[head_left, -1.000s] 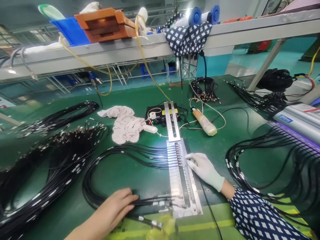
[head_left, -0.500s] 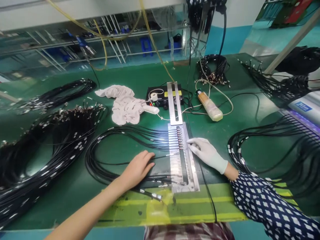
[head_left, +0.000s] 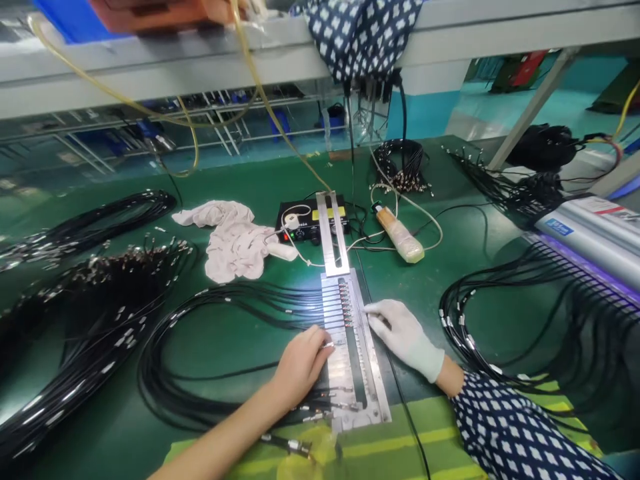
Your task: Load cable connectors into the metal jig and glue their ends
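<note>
A slotted metal fixture [head_left: 367, 363] lies on the bench, with several black cables [head_left: 300, 298] side by side across its upper part, their ends at the slot. My bare left hand [head_left: 300, 363] is at the fixture's left edge, thumb and fingers closed on the end of one black cable [head_left: 225, 373]. My right hand [head_left: 406, 339], in a white glove, rests at the fixture's right edge. Its fingertips are drawn together there; whether they hold something small cannot be made out. More loose cable ends [head_left: 340, 397] lie over the fixture's lower part.
Behind the fixture sit a black control box [head_left: 300, 227], a crumpled white cloth [head_left: 235, 247] and a wrapped handle [head_left: 400, 237]. Cable bundles [head_left: 100, 353] cover the left side. A silver machine [head_left: 595, 227] with cables stands at right. A shelf edge [head_left: 200, 67] hangs above.
My left hand has moved right and forward to the fixture and closed on a cable's end. My right hand stays at the fixture's right edge. The view has tilted up, showing the shelf.
</note>
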{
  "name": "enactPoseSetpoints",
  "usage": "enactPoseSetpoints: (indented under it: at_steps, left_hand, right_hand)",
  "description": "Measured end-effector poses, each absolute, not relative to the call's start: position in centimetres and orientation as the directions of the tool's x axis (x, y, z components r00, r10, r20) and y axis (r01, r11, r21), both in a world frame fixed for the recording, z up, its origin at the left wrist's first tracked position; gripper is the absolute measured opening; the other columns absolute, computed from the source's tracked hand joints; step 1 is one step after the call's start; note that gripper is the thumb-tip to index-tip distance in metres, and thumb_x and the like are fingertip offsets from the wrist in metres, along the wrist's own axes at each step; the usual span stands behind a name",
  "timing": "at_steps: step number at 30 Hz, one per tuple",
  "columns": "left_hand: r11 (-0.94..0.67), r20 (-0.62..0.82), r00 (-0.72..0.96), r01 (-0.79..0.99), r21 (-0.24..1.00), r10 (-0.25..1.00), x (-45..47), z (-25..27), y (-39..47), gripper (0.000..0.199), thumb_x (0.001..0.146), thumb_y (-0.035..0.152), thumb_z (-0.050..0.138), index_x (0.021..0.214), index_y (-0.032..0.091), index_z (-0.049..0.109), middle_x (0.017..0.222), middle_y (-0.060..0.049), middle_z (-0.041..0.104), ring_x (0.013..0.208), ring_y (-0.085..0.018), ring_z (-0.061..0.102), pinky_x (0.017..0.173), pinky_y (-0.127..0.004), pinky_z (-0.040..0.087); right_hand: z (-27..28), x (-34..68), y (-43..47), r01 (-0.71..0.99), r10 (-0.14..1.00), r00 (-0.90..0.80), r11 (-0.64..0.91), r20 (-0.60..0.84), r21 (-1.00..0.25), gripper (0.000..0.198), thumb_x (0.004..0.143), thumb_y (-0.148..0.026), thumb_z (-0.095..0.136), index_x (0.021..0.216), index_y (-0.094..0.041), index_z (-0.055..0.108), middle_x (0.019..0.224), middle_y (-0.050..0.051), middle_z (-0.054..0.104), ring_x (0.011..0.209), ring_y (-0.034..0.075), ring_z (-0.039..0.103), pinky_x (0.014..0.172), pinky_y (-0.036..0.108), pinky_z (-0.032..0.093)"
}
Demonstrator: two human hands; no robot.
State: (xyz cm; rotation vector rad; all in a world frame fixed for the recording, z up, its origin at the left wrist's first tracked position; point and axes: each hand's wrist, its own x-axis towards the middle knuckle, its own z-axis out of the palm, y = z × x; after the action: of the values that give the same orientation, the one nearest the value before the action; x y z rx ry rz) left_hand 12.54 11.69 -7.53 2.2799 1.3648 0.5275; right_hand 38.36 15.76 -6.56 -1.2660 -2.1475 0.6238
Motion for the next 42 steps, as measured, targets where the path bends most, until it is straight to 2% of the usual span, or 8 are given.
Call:
enactPoseSetpoints:
  at_steps: [4,8,21,26,30,33,39,42]
  left_hand:
    - [-0.447,0.133,0.47,0.659,0.605,0.873,12.2,-7.2,11.0,0.018,0.102,0.029,0.04,0.097,0.02,0.055,0.091,-0.004,0.06,0.083,-0.016,0.055,0.074,-0.028,0.044]
    - [-0.48,0.141,0.495,0.673,0.563,0.858,12.2,-6.4,10.3,0.017,0.102,0.028,0.041,0.098,0.021,0.056,0.093,-0.004,0.061,0.083,-0.017,0.054,0.075,-0.029,0.042]
    - [-0.413,0.266,0.357,0.889,0.197,0.896,0.2,-7.1,8.4,0.009,0.095,0.028,0.055,0.099,0.022,0.06,0.1,-0.005,0.065,0.096,-0.021,0.06,0.086,-0.034,0.043]
    - [-0.562,0.333,0.462,0.754,0.34,0.822,7.1,-6.9,9.3,0.022,0.096,0.02,0.053,0.118,0.019,0.053,0.11,-0.008,0.064,0.104,-0.021,0.058,0.093,-0.035,0.046]
    - [-0.536,0.257,0.479,0.652,0.537,0.839,10.4,-7.2,10.6,0.012,0.099,0.018,0.043,0.104,0.02,0.054,0.096,-0.006,0.062,0.09,-0.017,0.058,0.081,-0.029,0.05]
    - [-0.483,0.224,0.448,0.628,0.61,0.866,10.4,-7.6,10.8,0.014,0.101,0.02,0.041,0.1,0.021,0.056,0.096,-0.006,0.06,0.089,-0.016,0.059,0.079,-0.027,0.05]
    - [-0.446,0.21,0.401,0.698,0.559,0.891,5.7,-8.0,10.0,0.014,0.1,0.027,0.048,0.097,0.022,0.06,0.088,-0.003,0.064,0.081,-0.014,0.062,0.074,-0.023,0.05]
    - [-0.443,0.266,0.358,0.782,0.438,0.895,1.6,-8.1,9.4,0.016,0.098,0.034,0.053,0.095,0.022,0.064,0.087,-0.003,0.067,0.079,-0.015,0.064,0.074,-0.024,0.05]
  right_hand:
    - [-5.7,35.8,14.3,0.557,0.739,-0.575,0.667,0.35,-0.495,0.02,0.089,-0.038,0.07,0.103,-0.025,0.067,0.113,0.005,0.068,0.109,0.025,0.056,0.107,0.047,0.034]
    - [-5.3,34.3,13.7,0.511,0.657,-0.684,0.742,0.318,-0.434,0.018,0.1,-0.034,0.056,0.092,-0.023,0.067,0.099,0.002,0.069,0.097,0.019,0.057,0.104,0.044,0.036]
    - [-6.4,34.8,14.2,0.521,0.77,-0.576,0.604,0.274,-0.603,0.014,0.089,-0.022,0.069,0.075,-0.022,0.07,0.107,0.0,0.068,0.105,0.021,0.057,0.106,0.046,0.035]
    - [-6.0,34.8,14.2,0.528,0.773,-0.57,0.604,0.278,-0.597,0.012,0.089,-0.022,0.068,0.077,-0.023,0.07,0.108,0.001,0.068,0.106,0.021,0.056,0.105,0.047,0.036]
    - [-5.8,35.0,14.1,0.526,0.78,-0.561,0.595,0.277,-0.608,0.01,0.088,-0.019,0.069,0.078,-0.023,0.07,0.108,0.001,0.068,0.106,0.022,0.056,0.104,0.046,0.038]
    - [-5.8,35.1,14.1,0.518,0.782,-0.556,0.591,0.283,-0.618,0.011,0.087,-0.018,0.071,0.078,-0.023,0.07,0.107,0.0,0.068,0.105,0.021,0.057,0.103,0.045,0.038]
    - [-5.9,34.9,14.3,0.51,0.795,-0.544,0.567,0.268,-0.647,0.014,0.085,-0.015,0.071,0.073,-0.022,0.068,0.106,0.0,0.068,0.104,0.02,0.058,0.102,0.044,0.039]
    - [-6.0,34.8,14.4,0.506,0.81,-0.526,0.543,0.26,-0.67,0.014,0.083,-0.013,0.072,0.072,-0.022,0.068,0.104,-0.001,0.069,0.103,0.02,0.058,0.102,0.044,0.039]
